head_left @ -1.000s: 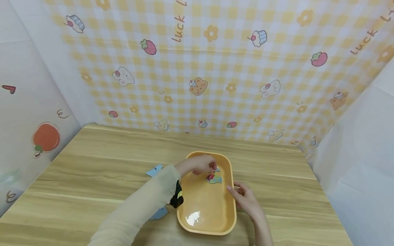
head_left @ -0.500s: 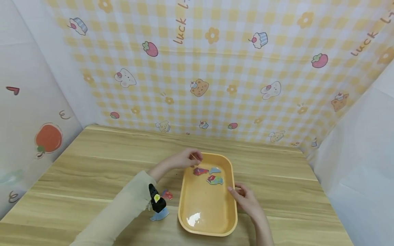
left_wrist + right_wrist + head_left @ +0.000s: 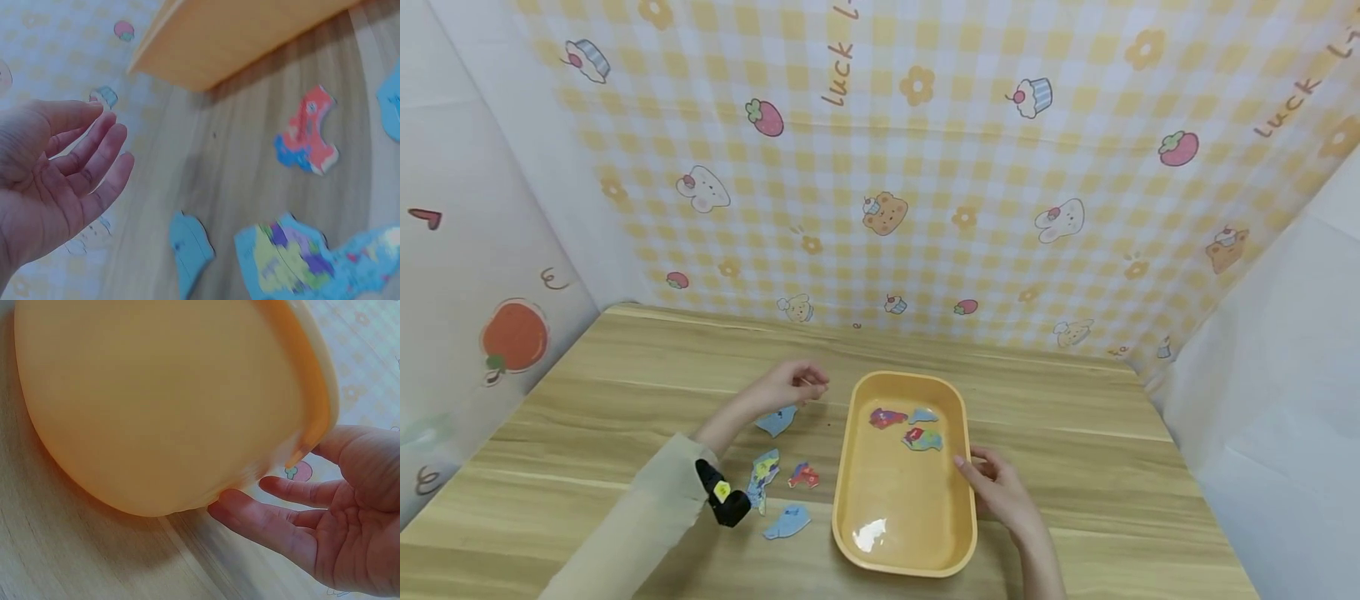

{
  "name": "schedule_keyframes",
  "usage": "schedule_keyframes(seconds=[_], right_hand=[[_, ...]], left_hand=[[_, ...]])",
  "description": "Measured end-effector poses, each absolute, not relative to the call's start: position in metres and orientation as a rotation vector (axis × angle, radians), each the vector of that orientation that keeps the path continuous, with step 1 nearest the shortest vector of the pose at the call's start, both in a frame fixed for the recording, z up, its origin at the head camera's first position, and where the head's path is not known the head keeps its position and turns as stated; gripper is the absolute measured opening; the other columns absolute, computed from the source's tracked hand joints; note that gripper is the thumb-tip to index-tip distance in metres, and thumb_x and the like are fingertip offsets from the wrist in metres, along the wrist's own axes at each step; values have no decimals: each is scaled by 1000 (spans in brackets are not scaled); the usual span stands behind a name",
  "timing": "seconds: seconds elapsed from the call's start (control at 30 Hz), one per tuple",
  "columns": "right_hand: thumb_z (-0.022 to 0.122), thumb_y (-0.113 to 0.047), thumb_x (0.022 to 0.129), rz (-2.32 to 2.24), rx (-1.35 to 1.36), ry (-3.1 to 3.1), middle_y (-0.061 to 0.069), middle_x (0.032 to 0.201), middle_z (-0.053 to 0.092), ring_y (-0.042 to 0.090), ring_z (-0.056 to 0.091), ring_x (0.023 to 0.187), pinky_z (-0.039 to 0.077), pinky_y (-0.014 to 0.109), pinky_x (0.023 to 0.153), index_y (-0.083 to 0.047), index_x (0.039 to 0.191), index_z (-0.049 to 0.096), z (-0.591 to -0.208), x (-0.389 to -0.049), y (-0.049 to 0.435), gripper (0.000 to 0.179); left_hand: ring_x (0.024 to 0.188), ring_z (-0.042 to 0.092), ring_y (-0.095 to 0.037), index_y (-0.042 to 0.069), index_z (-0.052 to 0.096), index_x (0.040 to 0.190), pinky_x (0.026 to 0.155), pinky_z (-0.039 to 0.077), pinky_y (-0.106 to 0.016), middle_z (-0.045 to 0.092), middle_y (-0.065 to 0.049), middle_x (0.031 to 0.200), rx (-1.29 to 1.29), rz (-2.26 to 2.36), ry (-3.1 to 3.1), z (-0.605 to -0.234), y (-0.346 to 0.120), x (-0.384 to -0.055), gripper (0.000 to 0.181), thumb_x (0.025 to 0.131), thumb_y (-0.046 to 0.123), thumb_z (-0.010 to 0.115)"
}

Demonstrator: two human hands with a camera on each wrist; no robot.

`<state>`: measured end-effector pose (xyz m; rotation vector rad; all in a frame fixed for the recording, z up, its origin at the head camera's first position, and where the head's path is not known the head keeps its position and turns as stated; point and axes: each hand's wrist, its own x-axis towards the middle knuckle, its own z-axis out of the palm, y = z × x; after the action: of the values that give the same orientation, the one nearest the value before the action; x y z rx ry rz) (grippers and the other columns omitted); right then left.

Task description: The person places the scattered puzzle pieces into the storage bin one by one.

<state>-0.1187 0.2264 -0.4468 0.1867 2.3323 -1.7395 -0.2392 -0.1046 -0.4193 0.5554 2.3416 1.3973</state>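
A yellow-orange plastic tray (image 3: 902, 517) stands on the wooden table. My right hand (image 3: 1003, 492) grips its right side, thumb over the rim and fingers against the outer wall. Inside the tray lie a red-purple puzzle piece (image 3: 887, 418), a small light-blue piece (image 3: 922, 415) and a red-and-green piece (image 3: 922, 439). My left hand (image 3: 790, 385) hovers left of the tray with loosely bent fingers and nothing in it. Below it on the table is a blue puzzle piece (image 3: 777, 422); nearer are a multicoloured map piece (image 3: 284, 259), a red-and-blue piece (image 3: 307, 132) and another blue piece (image 3: 787, 522).
The wooden table (image 3: 1075, 433) runs back to a checked yellow cloth (image 3: 917, 167) with cartoon prints. White cloth sheets hang at the left and right sides. A black wrist strap (image 3: 722, 493) sits over the left sleeve.
My left hand has withdrawn from inside the tray, passed over its left rim and moved left above the table. Pieces its arm covered are now visible. My right hand stays on the tray.
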Motion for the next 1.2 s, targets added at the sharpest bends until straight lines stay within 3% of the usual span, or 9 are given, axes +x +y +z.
schedule_keyframes(seconds=[0.33,0.57,0.83,1.2], right_hand=[[55,-27,90,-1749,180,2309,26,106,59,23,66,78,56,38,63,8,128,41,-448,-119,227,53],[56,-28,90,-1752,180,2308,27,107,59,24,66,78,56,38,63,8,128,42,-448,-118,228,54],[55,-28,90,-1754,173,2307,28,108,59,24,66,79,56,37,63,8,128,41,-448,-119,227,54],[55,-29,90,-1742,196,2308,26,107,59,24,66,79,56,38,64,6,128,42,-447,-120,227,53]], left_hand=[[90,56,-24,-11,53,107,78,48,-32,59,-20,98,500,1154,2461,-430,-132,-230,26,87,5,57],[79,51,-20,-11,48,106,66,45,-27,54,-14,87,213,1044,2539,-427,-137,-222,38,79,7,66],[77,50,-21,-10,53,94,68,45,-31,55,-13,84,135,844,2631,-431,-134,-218,37,71,11,74],[81,51,-23,-7,53,91,73,45,-35,56,-14,88,150,806,2648,-431,-131,-218,32,72,9,73]])
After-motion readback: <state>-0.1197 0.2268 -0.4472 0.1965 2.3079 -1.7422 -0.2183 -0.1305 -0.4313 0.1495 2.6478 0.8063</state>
